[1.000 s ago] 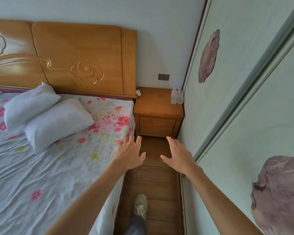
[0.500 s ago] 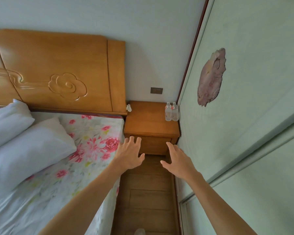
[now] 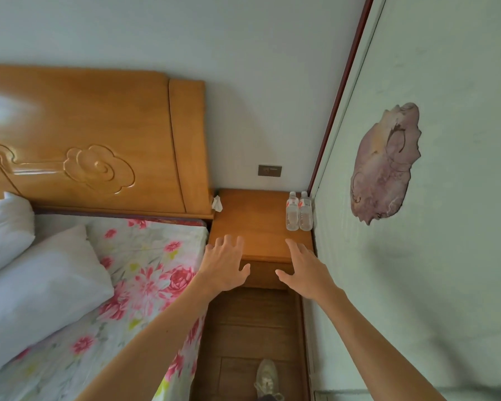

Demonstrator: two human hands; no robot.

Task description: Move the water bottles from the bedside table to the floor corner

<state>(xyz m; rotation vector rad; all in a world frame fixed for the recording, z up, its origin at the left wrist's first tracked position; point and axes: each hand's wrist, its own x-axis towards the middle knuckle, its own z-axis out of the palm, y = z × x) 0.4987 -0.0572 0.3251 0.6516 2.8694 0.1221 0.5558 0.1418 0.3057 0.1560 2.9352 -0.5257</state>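
At the back-right corner of the desk point(image 3: 252, 224), against the wall, two water bottles point(image 3: 298, 212) stand upright, touching. Left hand point(image 3: 225, 267) and right hand point(image 3: 308, 270) both empty, fingers spread, short of them. Advise reaching further, one bottle per hand, gripped mid-body

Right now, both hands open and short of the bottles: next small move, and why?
Probably extend the right hand forward to the water bottles. The two stand upright, side by side, untouched, along the right edge of the bedside table; the right hand is open, empty and nearer to them than the left hand.
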